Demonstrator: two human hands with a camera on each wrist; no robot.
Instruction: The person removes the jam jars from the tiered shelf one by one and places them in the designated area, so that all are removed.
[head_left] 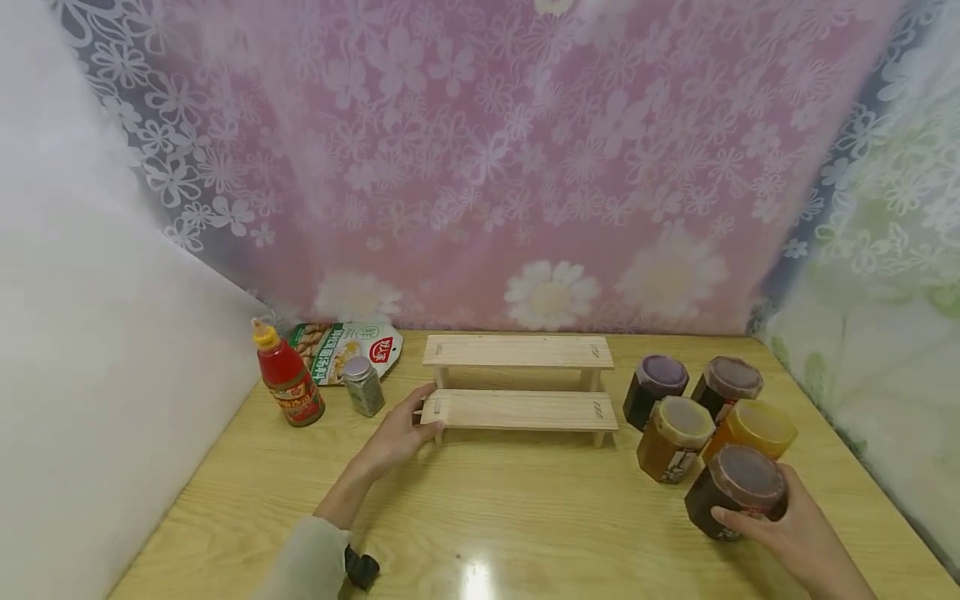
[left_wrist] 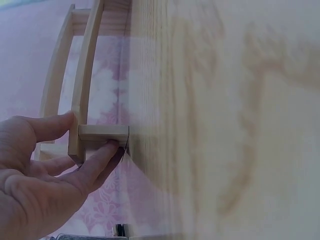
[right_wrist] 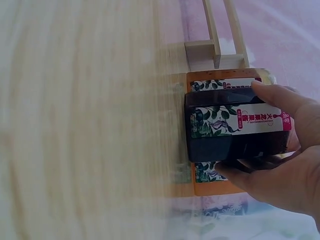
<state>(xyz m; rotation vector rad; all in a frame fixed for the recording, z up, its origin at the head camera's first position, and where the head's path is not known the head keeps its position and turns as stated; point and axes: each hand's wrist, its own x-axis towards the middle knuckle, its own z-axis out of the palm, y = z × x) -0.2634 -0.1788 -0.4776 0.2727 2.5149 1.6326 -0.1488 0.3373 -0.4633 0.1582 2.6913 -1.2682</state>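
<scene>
My left hand [head_left: 400,435] grips the left end of the lower step of a two-step wooden rack [head_left: 517,410]. In the left wrist view its thumb lies at the top edge of the board and its fingers [left_wrist: 97,161] reach under, against the leg. On the right, my right hand [head_left: 798,525] holds a dark jar [head_left: 731,492] with a whitish lid, thumb on one side and fingers on the other. The label of this dark jar [right_wrist: 239,120] faces the right wrist camera. Just behind it stand an amber jar [head_left: 671,442] and a yellow-lidded jar [head_left: 757,429].
Two more dark jars, one with a purple lid [head_left: 656,392] and one with a brownish lid [head_left: 726,385], stand farther back. Left of the rack are a red sauce bottle [head_left: 292,385], a small spice jar [head_left: 363,388] and a food pouch [head_left: 348,348]. A flowered curtain [head_left: 480,167] hangs behind the table.
</scene>
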